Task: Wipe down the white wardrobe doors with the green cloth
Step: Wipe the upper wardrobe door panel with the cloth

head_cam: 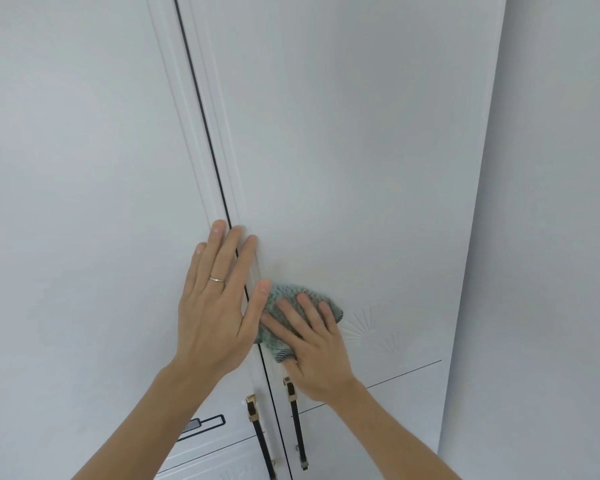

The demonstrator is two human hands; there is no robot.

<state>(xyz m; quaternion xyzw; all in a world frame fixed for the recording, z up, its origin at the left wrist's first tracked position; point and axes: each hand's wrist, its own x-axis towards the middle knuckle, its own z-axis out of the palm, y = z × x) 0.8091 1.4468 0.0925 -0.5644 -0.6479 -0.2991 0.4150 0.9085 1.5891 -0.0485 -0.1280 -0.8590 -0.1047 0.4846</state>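
Note:
Two white wardrobe doors fill the view, the left door point(84, 202) and the right door point(361, 168), with a dark gap between them. My left hand point(215, 306) lies flat with straight fingers across the gap, pressing both door edges. My right hand point(316, 344) presses the green cloth point(284, 303) flat against the right door, close to its inner edge and just above the handles. The fingers lie spread over the bunched cloth, which covers a small patch of the door.
Two dark strap handles with gold ends hang below my hands, the left handle point(260, 441) and the right handle point(297, 424). A raised fan pattern point(371, 327) decorates the right door. A white wall point(551, 237) stands to the right.

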